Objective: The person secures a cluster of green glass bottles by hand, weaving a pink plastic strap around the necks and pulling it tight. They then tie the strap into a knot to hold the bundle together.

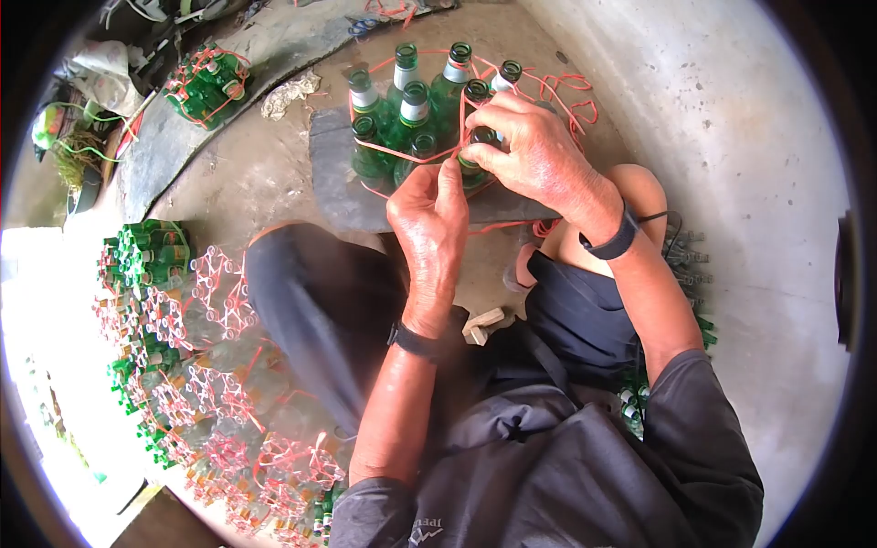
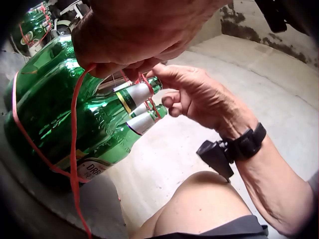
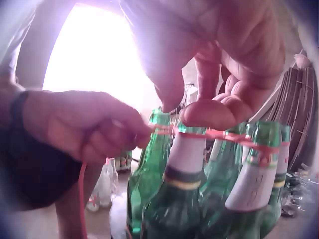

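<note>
Your left hand (image 1: 429, 216) pinches the red string (image 2: 74, 134); the green bottles (image 1: 414, 110) stand just beyond it, partly hidden under your right hand (image 1: 541, 155), whose grip on anything I cannot tell.

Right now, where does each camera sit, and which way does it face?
Head: on the head, facing forward and down at green bottles; left hand, right hand, arms and legs show.
Left wrist: on that wrist, facing the bottles; left hand close at top, right hand beyond, bare knee below.
Right wrist: on that wrist, facing the bottles' necks; right hand close at top, left hand at picture left.
Both wrist views share the bottles, red string and both hands.
</note>
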`<control>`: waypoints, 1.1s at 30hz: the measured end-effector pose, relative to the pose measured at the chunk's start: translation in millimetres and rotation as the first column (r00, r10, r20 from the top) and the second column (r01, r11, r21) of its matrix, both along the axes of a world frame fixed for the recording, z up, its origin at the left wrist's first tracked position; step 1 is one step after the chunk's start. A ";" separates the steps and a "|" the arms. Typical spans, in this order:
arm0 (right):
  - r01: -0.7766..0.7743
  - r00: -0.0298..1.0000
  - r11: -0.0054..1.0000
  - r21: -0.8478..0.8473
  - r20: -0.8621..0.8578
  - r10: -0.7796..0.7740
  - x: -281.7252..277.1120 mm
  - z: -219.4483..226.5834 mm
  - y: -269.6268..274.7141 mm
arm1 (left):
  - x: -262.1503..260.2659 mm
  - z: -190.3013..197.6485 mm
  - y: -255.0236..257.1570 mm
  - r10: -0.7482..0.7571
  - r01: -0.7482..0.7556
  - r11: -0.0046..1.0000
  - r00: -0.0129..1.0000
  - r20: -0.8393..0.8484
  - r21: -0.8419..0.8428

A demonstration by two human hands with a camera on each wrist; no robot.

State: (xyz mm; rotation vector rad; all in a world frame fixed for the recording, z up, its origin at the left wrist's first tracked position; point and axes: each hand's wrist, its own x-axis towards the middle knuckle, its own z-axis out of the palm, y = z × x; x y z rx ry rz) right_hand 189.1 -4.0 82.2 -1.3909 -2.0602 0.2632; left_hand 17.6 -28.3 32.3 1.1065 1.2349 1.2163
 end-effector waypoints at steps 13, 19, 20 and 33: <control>0.000 0.996 1.000 0.012 -0.085 0.001 0.5 -12.8 -3.8 | -24.3 22.8 17.9 -0.038 0.161 0.957 0.894 -0.446 0.240; -0.005 0.995 0.999 0.040 -0.104 0.009 -0.3 -16.2 -4.7 | -33.2 34.8 30.2 -0.114 0.289 0.934 0.798 -0.592 0.210; -0.007 0.994 0.998 0.055 -0.108 0.013 -0.5 -16.6 -4.9 | -34.1 37.3 31.5 -0.118 0.296 0.932 0.794 -0.596 0.210; 0.021 0.993 0.998 0.064 -0.116 -0.014 -2.6 -21.4 -7.1 | -41.8 60.2 73.0 -0.122 0.512 0.814 0.611 -0.782 0.273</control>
